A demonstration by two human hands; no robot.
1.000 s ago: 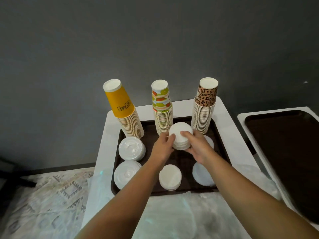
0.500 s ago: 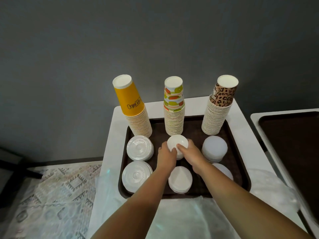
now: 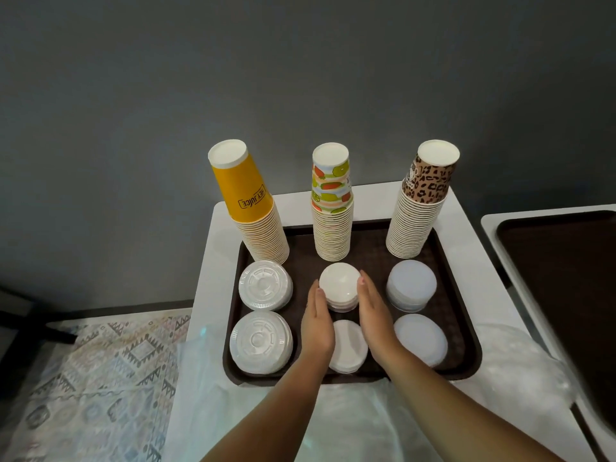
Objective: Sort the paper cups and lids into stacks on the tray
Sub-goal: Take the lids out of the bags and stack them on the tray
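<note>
While both palms flanked it, left hand [image 3: 316, 323] and right hand [image 3: 373, 315] lay flat-fingered against the central lid stack [image 3: 340, 286], at tray [image 3: 463, 331] centre, 6 o'clock of the fruit-print cups [image 3: 331, 208].

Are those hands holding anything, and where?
Both hands, left hand and right hand, press flat fingers against opposite sides of the middle lid stack; no curled grip.

near middle lid stack [image 3: 346, 345]: half-hidden by wrists | second tray [image 3: 566, 261]: cut off right
</note>
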